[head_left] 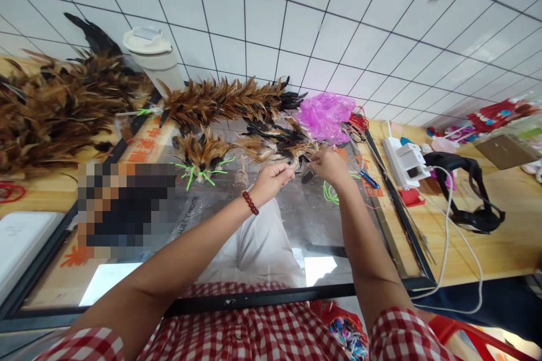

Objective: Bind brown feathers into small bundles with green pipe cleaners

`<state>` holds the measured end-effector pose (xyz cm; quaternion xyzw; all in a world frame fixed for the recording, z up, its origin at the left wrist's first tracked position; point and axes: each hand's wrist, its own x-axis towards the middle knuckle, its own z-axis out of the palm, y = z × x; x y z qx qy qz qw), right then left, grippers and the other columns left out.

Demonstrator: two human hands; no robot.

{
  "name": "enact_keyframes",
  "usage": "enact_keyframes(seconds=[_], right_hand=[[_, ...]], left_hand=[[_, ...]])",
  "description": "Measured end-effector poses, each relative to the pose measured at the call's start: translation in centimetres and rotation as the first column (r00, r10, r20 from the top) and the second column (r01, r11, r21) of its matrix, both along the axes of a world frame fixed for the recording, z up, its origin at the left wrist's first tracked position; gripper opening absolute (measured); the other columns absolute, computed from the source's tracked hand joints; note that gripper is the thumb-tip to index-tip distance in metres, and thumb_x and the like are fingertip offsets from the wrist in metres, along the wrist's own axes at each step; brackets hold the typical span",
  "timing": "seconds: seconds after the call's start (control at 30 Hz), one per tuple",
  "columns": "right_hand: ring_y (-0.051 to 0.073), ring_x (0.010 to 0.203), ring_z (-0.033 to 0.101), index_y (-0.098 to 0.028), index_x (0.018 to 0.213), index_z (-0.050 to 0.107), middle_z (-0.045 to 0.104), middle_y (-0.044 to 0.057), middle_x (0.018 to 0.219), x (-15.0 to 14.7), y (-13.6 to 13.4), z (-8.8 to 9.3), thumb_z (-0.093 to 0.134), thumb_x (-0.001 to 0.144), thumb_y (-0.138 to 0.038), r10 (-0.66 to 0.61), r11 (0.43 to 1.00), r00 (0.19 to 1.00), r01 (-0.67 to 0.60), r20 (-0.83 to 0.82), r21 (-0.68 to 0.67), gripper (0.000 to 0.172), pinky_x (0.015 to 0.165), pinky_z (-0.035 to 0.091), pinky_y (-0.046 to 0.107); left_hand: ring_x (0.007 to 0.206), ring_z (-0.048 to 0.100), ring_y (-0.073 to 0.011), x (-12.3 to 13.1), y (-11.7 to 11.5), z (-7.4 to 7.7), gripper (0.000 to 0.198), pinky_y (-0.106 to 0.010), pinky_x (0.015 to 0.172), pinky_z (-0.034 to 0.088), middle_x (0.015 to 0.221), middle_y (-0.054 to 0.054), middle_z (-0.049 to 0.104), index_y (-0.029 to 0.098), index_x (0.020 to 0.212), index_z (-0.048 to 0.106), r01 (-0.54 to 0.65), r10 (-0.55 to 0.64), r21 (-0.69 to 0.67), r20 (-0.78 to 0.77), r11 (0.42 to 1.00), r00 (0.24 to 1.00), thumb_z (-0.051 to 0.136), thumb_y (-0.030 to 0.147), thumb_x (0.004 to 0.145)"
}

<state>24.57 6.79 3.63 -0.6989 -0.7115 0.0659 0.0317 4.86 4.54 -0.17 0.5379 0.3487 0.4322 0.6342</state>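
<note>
My left hand (273, 183) is closed in a pinch just in front of a loose pile of brown, black and cream feathers (271, 144). What lies between its fingertips is too small to make out. Close on its right, my right hand (330, 166) has its fingers pressed together at the pile's right end, apparently on a dark feather (307, 175). To the left sits a small feather bunch (203, 152) tied with bright green cord (201, 174). Behind the pile stretches a long feather garland (224, 100).
A glass-topped frame (262, 297) lies under my arms. Pink plastic (326, 115), a blue-handled tool (369, 179) and green cord (331, 193) are near my right hand. Farther right are a white power strip (402, 163) and black headband (470, 197). Left: a big feather heap (55, 107), a white tumbler (154, 59).
</note>
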Motion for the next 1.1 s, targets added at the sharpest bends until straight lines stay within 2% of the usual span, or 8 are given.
enact_keyframes(seconds=[0.1,0.27,0.47,0.53,0.6,0.73,0.87,1.1], right_hand=[[0.017,0.076,0.058,-0.017,0.079,0.068,0.067,0.007,0.080,0.0,0.2,-0.2,0.056,0.076,-0.022,0.085,0.996,0.995,-0.086,-0.045,-0.027,0.014,0.063,0.036,0.025],[0.010,0.055,0.044,-0.016,0.074,0.060,0.051,-0.003,0.059,1.0,-0.2,1.1,0.055,0.079,-0.033,0.140,0.984,0.836,-0.176,-0.530,-0.017,0.018,0.054,0.031,0.022],[0.011,0.067,0.049,-0.016,0.084,0.063,0.058,-0.001,0.074,0.4,-0.7,2.3,0.055,0.076,-0.032,0.243,0.950,0.619,-0.306,-0.747,0.055,0.020,0.065,0.039,0.024],[0.012,0.069,0.051,-0.016,0.086,0.064,0.058,0.000,0.074,0.3,-0.5,2.2,0.053,0.077,-0.032,0.252,0.961,0.593,-0.249,-0.764,0.124,0.021,0.067,0.040,0.025],[0.013,0.065,0.051,-0.015,0.083,0.064,0.057,-0.001,0.069,0.5,-0.3,2.0,0.050,0.080,-0.032,0.215,0.976,0.651,-0.129,-0.728,0.173,0.022,0.064,0.040,0.025],[0.016,0.064,0.054,-0.017,0.082,0.069,0.060,0.001,0.064,0.9,-0.2,1.6,0.051,0.079,-0.028,0.066,0.986,0.918,-0.001,-0.391,0.165,0.021,0.063,0.038,0.026],[0.022,0.082,0.061,-0.021,0.106,0.068,0.069,0.008,0.094,0.6,-0.4,1.6,0.053,0.079,-0.026,-0.078,0.972,0.992,0.097,-0.095,0.215,0.031,0.069,0.040,0.028],[0.019,0.081,0.063,-0.020,0.082,0.073,0.072,0.006,0.085,-0.6,-0.4,1.1,0.058,0.075,-0.018,0.279,0.952,0.958,-0.285,-0.063,-0.111,0.016,0.069,0.039,0.025]], left_hand=[[0.045,0.034,-0.0061,0.2,-0.2,-0.2,0.035,-0.020,0.046,0.024,0.047,0.004,0.042,0.014,0.063,0.060,0.014,-0.014,-0.024,0.013,1.000,1.000,0.067,0.048,0.070],[0.044,0.033,-0.0055,-0.1,0.2,0.0,0.032,-0.020,0.045,0.021,0.047,0.004,0.043,0.014,0.064,0.060,-0.093,0.107,-0.128,0.106,0.987,0.989,0.069,0.044,0.070],[0.044,0.033,-0.0047,-0.3,0.8,-0.2,0.027,-0.019,0.042,0.019,0.047,0.004,0.041,0.013,0.062,0.058,-0.259,0.297,-0.214,0.165,0.942,0.941,0.069,0.036,0.071],[0.044,0.033,-0.0047,-0.3,1.0,-0.3,0.025,-0.019,0.042,0.019,0.048,0.004,0.041,0.013,0.063,0.058,-0.290,0.334,-0.225,0.189,0.930,0.924,0.068,0.034,0.073],[0.044,0.033,-0.0047,-0.4,1.1,-0.3,0.023,-0.018,0.041,0.019,0.048,0.004,0.042,0.014,0.064,0.058,-0.317,0.368,-0.239,0.216,0.918,0.904,0.067,0.033,0.074],[0.043,0.032,-0.0050,-0.4,1.0,-0.4,0.023,-0.019,0.042,0.019,0.049,0.005,0.042,0.015,0.065,0.057,-0.343,0.394,-0.237,0.217,0.909,0.893,0.066,0.035,0.074],[0.045,0.033,-0.0053,-0.2,0.5,-0.6,0.030,-0.020,0.044,0.021,0.048,0.004,0.042,0.014,0.063,0.059,-0.267,0.279,-0.098,0.132,0.959,0.951,0.068,0.041,0.072],[0.044,0.032,-0.0057,0.1,0.3,-0.8,0.031,-0.020,0.045,0.021,0.046,0.004,0.041,0.014,0.063,0.060,-0.116,0.120,-0.083,0.040,0.990,0.992,0.066,0.042,0.072]])
